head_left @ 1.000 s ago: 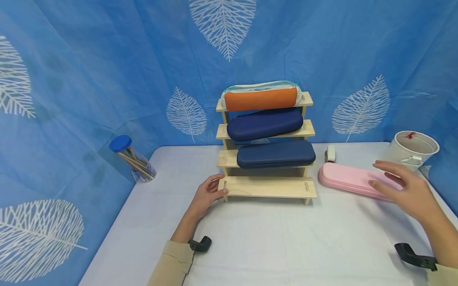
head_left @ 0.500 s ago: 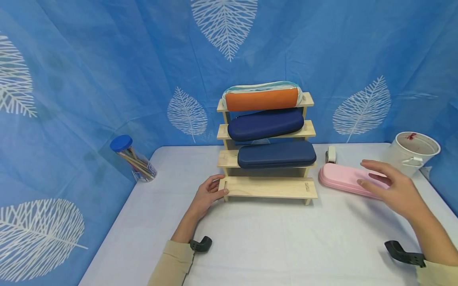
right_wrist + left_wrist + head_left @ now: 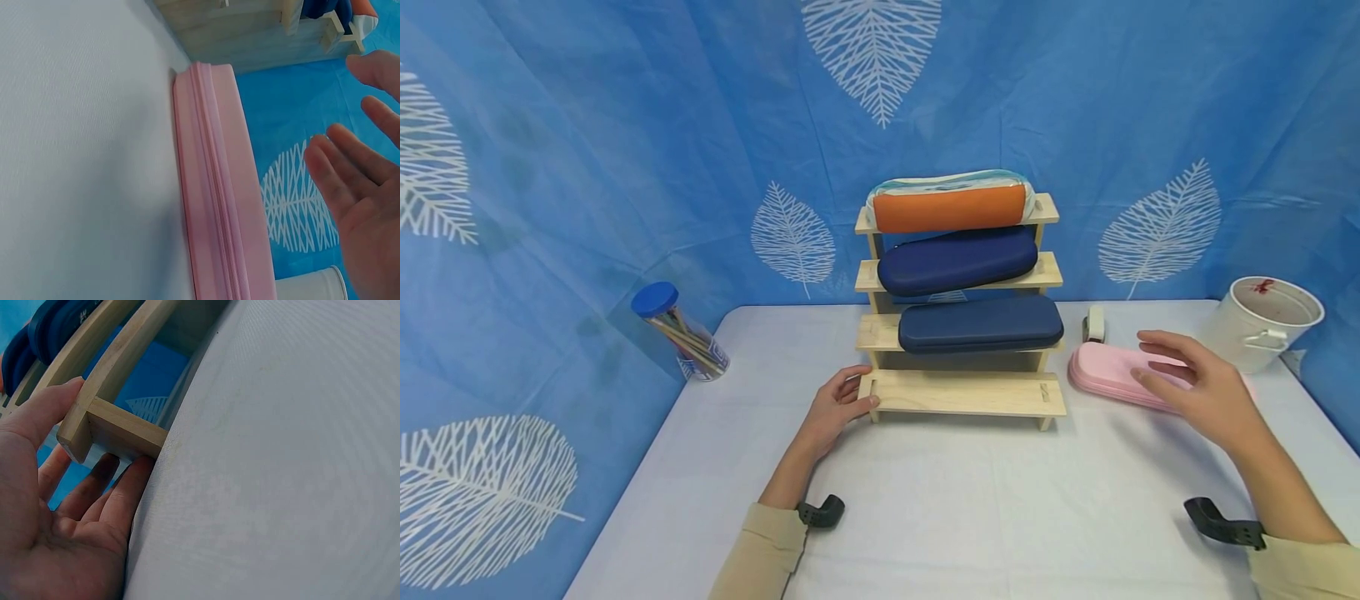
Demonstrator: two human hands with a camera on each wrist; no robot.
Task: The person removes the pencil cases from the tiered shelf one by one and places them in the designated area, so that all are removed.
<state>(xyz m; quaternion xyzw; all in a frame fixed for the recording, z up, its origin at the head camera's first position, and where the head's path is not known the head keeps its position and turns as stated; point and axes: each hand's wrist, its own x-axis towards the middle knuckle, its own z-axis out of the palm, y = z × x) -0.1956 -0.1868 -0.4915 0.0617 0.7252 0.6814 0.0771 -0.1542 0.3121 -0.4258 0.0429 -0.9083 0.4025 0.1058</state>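
A four-tier wooden display rack (image 3: 962,392) stands at the back middle of the table. My left hand (image 3: 830,415) holds the left end of its lowest tier, thumb on the board's edge and fingers against the end, as the left wrist view shows. A pink zippered pencil case (image 3: 1105,372) lies flat to the right of the rack. Over it hovers my right hand (image 3: 1206,393), fingers spread and holding nothing; the right wrist view shows a gap between the fingers and the pink case (image 3: 219,187). The hand hides part of the case's right end.
On the upper tiers lie an orange pencil case (image 3: 951,208), a navy case (image 3: 958,262) and a dark blue case (image 3: 981,325). Behind the pink case sit a small white-and-dark object (image 3: 1093,323) and a white bucket (image 3: 1255,329). A blue-lidded jar of sticks (image 3: 688,342) stands left.
My right hand has moved left over the pink pencil case, its fingers still apart. The left hand keeps its place on the rack.
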